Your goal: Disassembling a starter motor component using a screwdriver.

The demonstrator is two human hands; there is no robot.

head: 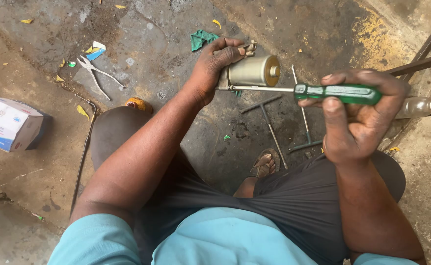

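My left hand [214,65] grips a small metal cylindrical part [253,71] with a brass-coloured round end, held above the concrete floor. My right hand [360,115] is closed around the green handle of a screwdriver [338,92]. Its steel shaft runs left and its tip meets the lower edge of the metal part, close to my left hand's fingers. Both arms reach out over my knees, and I am sitting low in dark shorts and a light blue shirt.
Two T-handle wrenches [269,120] lie on the stained floor below the part. Pliers [96,74] lie at the upper left, a small cardboard box [8,123] at the left edge, a thin rod [83,157] beside my knee. A clear plastic bottle [419,105] and metal bars [424,61] are at right. My sandalled foot [266,164] rests between my legs.
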